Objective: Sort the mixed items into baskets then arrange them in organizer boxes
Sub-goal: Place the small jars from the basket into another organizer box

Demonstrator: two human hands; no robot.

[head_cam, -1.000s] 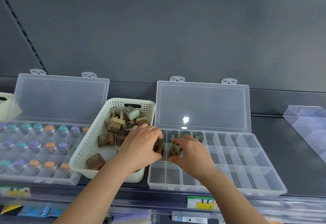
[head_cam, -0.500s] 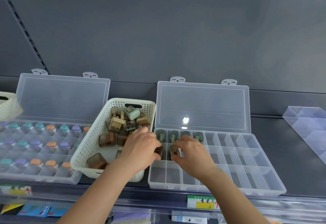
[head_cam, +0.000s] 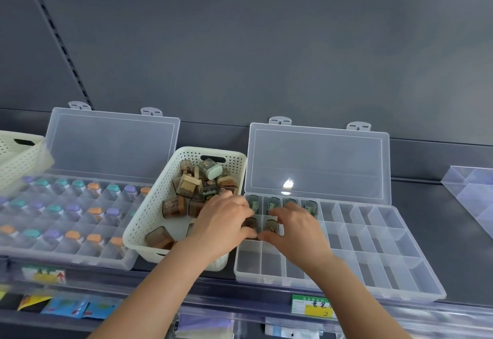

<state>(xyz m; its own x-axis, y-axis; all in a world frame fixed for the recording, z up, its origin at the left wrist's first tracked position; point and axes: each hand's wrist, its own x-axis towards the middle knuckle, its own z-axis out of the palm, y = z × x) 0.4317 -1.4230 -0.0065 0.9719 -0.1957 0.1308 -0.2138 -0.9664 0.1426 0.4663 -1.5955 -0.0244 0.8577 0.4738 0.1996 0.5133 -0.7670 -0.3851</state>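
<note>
Both hands work at the left end of the clear organizer box (head_cam: 373, 245), whose lid stands open against the grey back panel. The left hand (head_cam: 224, 221) reaches across the corner of the cream basket (head_cam: 149, 221), its fingers curled around a brown-tinted small case (head_cam: 250, 225) in the second row's first compartment. The right hand (head_cam: 296, 229) has thumb and forefinger pinched on another case (head_cam: 271, 225) in the next compartment; whether either case already rests on the compartment floor is hard to tell, since the fingers cover the bases. Four green cases (head_cam: 273, 203) stand upright in the back row just behind the knuckles. The basket, touching the box's left side, holds a loose pile of brown cases (head_cam: 174, 206) and one mint-green one (head_cam: 212, 169). Farther left, a second organizer (head_cam: 66, 221) holds rows of capped items in teal, purple and orange, with another basket (head_cam: 21, 157) overlapping its far corner. A yellow-green price label (head_cam: 312, 305) hangs on the shelf edge below.
</note>
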